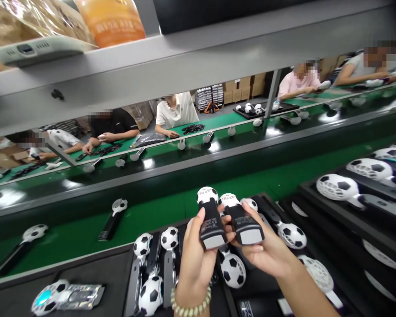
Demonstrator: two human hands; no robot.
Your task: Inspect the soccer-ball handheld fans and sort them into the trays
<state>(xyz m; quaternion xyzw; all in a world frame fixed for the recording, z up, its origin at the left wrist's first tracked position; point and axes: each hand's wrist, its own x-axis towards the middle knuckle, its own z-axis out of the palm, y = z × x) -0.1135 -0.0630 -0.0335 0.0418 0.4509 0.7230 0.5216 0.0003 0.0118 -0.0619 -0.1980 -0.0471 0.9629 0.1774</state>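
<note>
My left hand, with a beaded bracelet at the wrist, is closed round the black handle of a handheld fan with a football-patterned head. In my right hand is a matching handheld fan. The two fans are side by side, heads pointing away from me, with printed labels and pale handle ends facing me. Below them a black tray bears several similar fans, such as one with its ball head just under my hands. My hands and forearms hide part of the tray.
Stacked black trays of fans stand at right. At lower left lies a fan with a clear handle and a lit cyan spot. Two fans lie on the green surface. A conveyor and co-workers are beyond; a metal shelf crosses above.
</note>
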